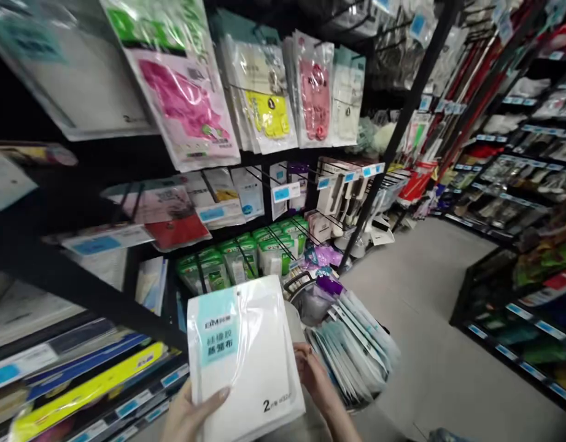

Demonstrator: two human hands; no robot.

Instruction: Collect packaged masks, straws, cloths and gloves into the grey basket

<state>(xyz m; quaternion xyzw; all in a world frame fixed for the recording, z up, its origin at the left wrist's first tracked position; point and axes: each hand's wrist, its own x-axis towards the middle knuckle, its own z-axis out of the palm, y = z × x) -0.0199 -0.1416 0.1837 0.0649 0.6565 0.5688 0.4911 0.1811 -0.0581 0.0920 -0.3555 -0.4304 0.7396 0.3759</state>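
In the lower middle I see a flat white packet of steamer cloths [253, 362] with a pale blue label and a hang hole at its top. Its doubled edges suggest more than one packet stacked together. My left hand [191, 411] grips its lower left side, thumb lying across the front and fingers hidden behind. At the right edge, my right hand [313, 374] has curled fingers against the packet, partly covered by it. Just beyond that hand, a basket holds a row of similar flat white and blue packets [352, 350].
Bagged gloves [269, 104] hang from the upper rack, with green-topped packets [237, 258] on hooks below. A black diagonal post [398, 135] stands beyond them. Grey floor [416, 270] runs along the aisle between shelves. A low black shelf [517, 331] edged with price tags is on the right.
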